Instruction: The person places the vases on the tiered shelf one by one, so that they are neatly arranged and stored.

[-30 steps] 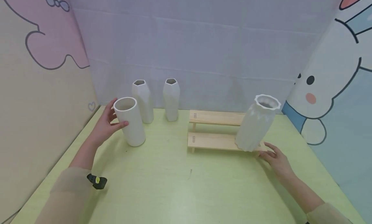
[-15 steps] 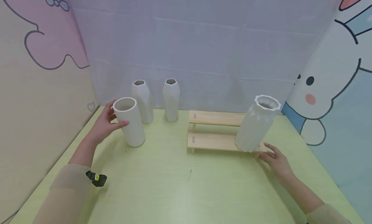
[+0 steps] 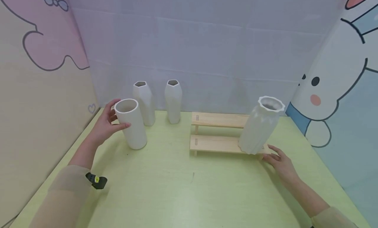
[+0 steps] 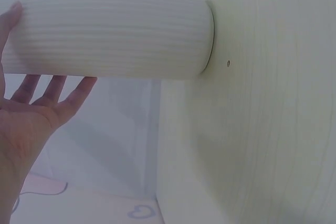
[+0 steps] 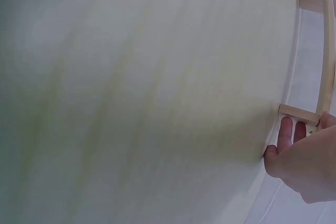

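Note:
At the left, my left hand (image 3: 103, 126) holds a white cylindrical vase (image 3: 133, 131), thumb on its near side and fingers around the far left side. Fine ribs run along this vase (image 4: 115, 35) in the left wrist view, and its base stands on the table. At the right, my right hand (image 3: 282, 165) holds the right end of a two-step wooden shelf (image 3: 217, 144). In the right wrist view, my fingers (image 5: 285, 132) lie by the end leg (image 5: 298, 113). A white vase with a scalloped rim (image 3: 260, 129) stands on the lower step, near that hand.
Two faceted white vases stand behind the cylinder: one just behind it (image 3: 146, 104), the other farther right (image 3: 173, 103). The pale green table (image 3: 177, 188) meets a cloth-covered back wall (image 3: 189, 50). Cartoon-printed walls (image 3: 330, 90) bound the sides.
The view has shifted slightly, and my left forearm has moved a little to the left. Both hands keep their places on the vase and the shelf.

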Tool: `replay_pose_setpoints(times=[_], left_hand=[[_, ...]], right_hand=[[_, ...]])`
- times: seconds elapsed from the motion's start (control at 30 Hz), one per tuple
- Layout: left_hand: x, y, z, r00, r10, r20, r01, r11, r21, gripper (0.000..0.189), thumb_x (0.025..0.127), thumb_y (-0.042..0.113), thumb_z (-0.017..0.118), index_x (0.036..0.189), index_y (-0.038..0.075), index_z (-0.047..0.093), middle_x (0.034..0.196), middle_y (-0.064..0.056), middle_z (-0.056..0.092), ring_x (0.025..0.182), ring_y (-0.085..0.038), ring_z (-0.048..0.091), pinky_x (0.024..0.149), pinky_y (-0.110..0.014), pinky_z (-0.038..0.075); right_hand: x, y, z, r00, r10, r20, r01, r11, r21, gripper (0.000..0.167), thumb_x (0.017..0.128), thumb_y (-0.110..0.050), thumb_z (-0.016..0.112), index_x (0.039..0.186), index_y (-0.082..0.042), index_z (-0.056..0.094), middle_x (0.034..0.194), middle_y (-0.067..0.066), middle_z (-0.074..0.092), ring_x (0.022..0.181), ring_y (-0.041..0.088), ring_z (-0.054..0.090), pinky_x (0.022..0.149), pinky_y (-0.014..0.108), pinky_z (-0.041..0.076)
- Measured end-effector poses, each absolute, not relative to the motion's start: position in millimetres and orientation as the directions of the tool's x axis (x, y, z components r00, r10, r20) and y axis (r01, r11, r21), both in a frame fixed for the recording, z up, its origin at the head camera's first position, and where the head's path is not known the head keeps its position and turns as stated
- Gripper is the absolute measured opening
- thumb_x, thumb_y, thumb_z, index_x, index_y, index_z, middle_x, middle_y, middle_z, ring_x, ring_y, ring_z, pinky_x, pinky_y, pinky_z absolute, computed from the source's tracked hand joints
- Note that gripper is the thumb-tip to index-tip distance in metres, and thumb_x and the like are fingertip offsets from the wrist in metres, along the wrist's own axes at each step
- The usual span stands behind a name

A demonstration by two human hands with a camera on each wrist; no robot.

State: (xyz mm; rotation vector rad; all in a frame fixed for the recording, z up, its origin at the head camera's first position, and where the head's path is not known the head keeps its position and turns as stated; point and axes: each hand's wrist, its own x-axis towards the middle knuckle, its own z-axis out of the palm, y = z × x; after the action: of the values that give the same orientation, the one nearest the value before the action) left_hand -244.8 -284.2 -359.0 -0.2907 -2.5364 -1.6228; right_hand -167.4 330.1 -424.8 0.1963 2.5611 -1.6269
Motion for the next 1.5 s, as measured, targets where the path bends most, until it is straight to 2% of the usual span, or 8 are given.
replay_pose_setpoints(times=[0.13,0.27,0.37,0.57,0.67,0.97,1.23,1.5], left_hand=[[-246,-281,-357,-0.978,0.087,0.188,0.207,0.414,0.886,0.095,0.080,0.015,0.076,0.145,0.045,0.014,0.144,-0.012,0.038,0.127,-0.032,0.042,0.092,-0.037,0.046],[-247,-277,-356,-0.978,0.081,0.194,0.210,0.416,0.885,0.093,0.080,0.014,0.076,0.145,0.043,0.017,0.142,-0.013,0.040,0.124,-0.030,0.044,0.083,-0.022,0.047],[-246,-273,-356,-0.977,0.084,0.194,0.211,0.411,0.887,0.093,0.079,0.013,0.077,0.146,0.039,0.018,0.142,-0.014,0.040,0.122,-0.030,0.045,0.081,-0.020,0.048],[-242,-263,-353,-0.978,0.098,0.182,0.206,0.422,0.883,0.094,0.079,0.016,0.078,0.148,0.034,0.016,0.144,-0.016,0.037,0.124,-0.036,0.043,0.094,-0.052,0.044],[-240,-258,-350,-0.979,0.095,0.182,0.205,0.422,0.883,0.095,0.078,0.018,0.078,0.148,0.036,0.016,0.145,-0.018,0.037,0.125,-0.038,0.042,0.095,-0.059,0.041],[-235,-239,-333,-0.979,0.021,0.203,0.195,0.398,0.896,0.093,0.078,0.020,0.079,0.147,0.036,0.019,0.137,-0.012,0.046,0.115,-0.026,0.050,0.088,-0.040,0.046],[-225,-221,-313,-0.977,-0.005,0.213,0.197,0.361,0.912,0.091,0.077,0.019,0.079,0.145,0.040,0.022,0.139,-0.011,0.043,0.117,-0.029,0.048,0.090,-0.046,0.045],[-213,-199,-295,-0.968,-0.004,0.250,0.237,0.306,0.922,0.093,0.078,0.012,0.078,0.148,0.033,0.021,0.138,-0.014,0.045,0.115,-0.029,0.050,0.087,-0.036,0.047]], right_hand=[[-167,330,-423,-0.987,0.056,-0.151,0.161,0.414,-0.896,0.073,0.094,-0.036,0.056,0.149,-0.006,0.019,0.114,-0.002,0.066,0.089,-0.008,0.059,0.077,0.008,0.039],[-167,330,-422,-0.986,0.060,-0.156,0.166,0.420,-0.892,0.073,0.094,-0.037,0.056,0.149,-0.006,0.020,0.115,-0.001,0.066,0.089,-0.008,0.059,0.077,0.007,0.038],[-167,330,-423,-0.985,0.059,-0.161,0.171,0.421,-0.891,0.073,0.094,-0.036,0.056,0.149,-0.006,0.019,0.115,0.000,0.065,0.089,-0.008,0.059,0.077,0.008,0.039],[-167,329,-423,-0.982,0.061,-0.180,0.189,0.413,-0.891,0.073,0.094,-0.037,0.056,0.150,-0.007,0.019,0.118,0.003,0.064,0.088,-0.009,0.059,0.076,0.008,0.039],[-166,329,-423,-0.980,0.063,-0.186,0.196,0.410,-0.891,0.074,0.094,-0.037,0.056,0.150,-0.007,0.019,0.119,0.003,0.064,0.089,-0.009,0.059,0.077,0.008,0.039],[-166,328,-420,-0.981,0.057,-0.184,0.191,0.415,-0.890,0.075,0.093,-0.037,0.057,0.150,-0.007,0.019,0.117,-0.002,0.065,0.091,-0.008,0.059,0.080,0.011,0.039],[-167,330,-422,-0.982,0.047,-0.183,0.186,0.408,-0.894,0.075,0.093,-0.038,0.057,0.150,-0.007,0.018,0.114,-0.004,0.065,0.091,-0.006,0.060,0.078,0.009,0.039],[-168,330,-422,-0.982,0.047,-0.182,0.186,0.390,-0.902,0.075,0.093,-0.036,0.058,0.150,-0.006,0.018,0.112,-0.007,0.065,0.090,-0.007,0.060,0.080,0.012,0.040]])
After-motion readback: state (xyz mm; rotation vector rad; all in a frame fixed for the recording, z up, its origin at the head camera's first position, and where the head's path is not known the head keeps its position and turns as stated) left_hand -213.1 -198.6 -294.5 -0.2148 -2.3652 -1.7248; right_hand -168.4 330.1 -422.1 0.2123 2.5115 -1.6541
